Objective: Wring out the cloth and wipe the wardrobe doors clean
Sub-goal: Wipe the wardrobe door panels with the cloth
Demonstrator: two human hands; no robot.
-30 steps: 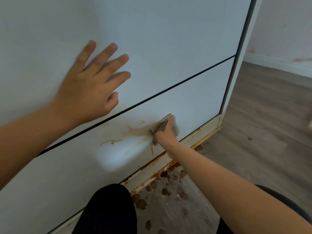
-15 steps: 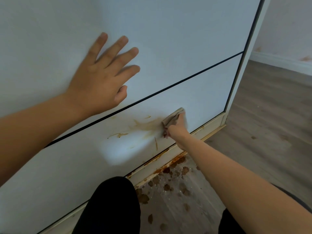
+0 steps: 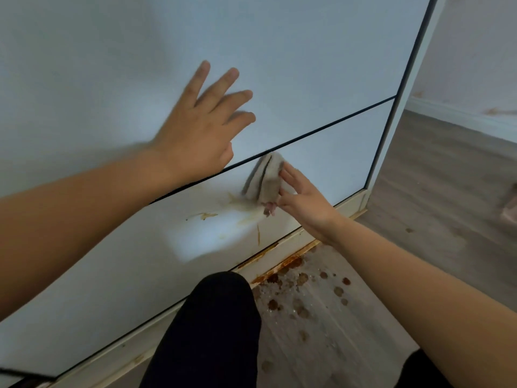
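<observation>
Folded cloth [image 3: 265, 177] against stained wardrobe door [image 3: 335, 158]

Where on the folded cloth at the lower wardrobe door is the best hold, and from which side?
Probably grip the cloth across its right long edge, coming from the right, as the right hand does. The folded wad stands on end against the lower door panel, and its layered edges face left toward the brown smears, so the right flank looks the most open side.
</observation>
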